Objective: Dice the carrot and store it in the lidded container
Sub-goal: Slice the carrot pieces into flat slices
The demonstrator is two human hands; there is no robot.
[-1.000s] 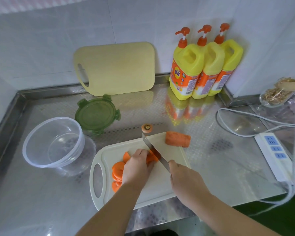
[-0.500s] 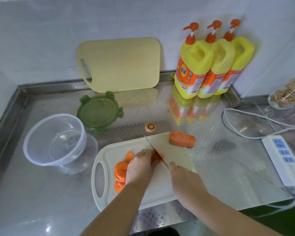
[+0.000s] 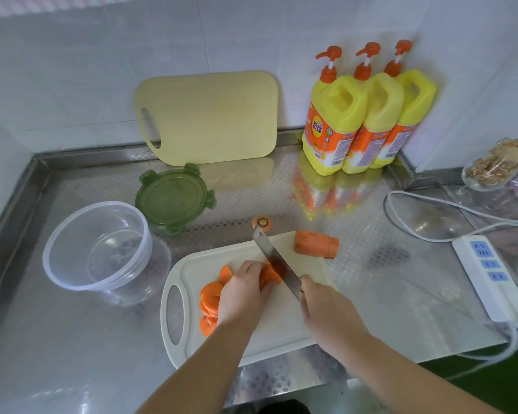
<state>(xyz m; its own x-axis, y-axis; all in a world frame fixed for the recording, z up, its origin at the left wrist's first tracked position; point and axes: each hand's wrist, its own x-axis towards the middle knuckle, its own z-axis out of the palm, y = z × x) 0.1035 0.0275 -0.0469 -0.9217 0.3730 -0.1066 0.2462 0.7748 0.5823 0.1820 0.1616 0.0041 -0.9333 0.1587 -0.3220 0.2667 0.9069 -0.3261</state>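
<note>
L hand point(image 3: 241, 294) fingers curled, pinning carrot piece point(image 3: 269, 274) on white board point(image 3: 281, 333), mid-frame. R hand point(image 3: 326, 312) grips knife point(image 3: 274, 258). Vs 0.5 s ago: blade shows more flat side, tip nearer carrot end point(image 3: 262, 224). Container point(image 3: 96, 246) at left, lid point(image 3: 174, 198) off.

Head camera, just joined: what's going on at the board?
A person is slicing carrot on the cutting board. The left hand holds a carrot piece while the right hand cuts it with the knife. Cut slices lie by the left hand, another chunk waits at the board's far edge, and the clear container stands empty, its green lid beside it.
</note>
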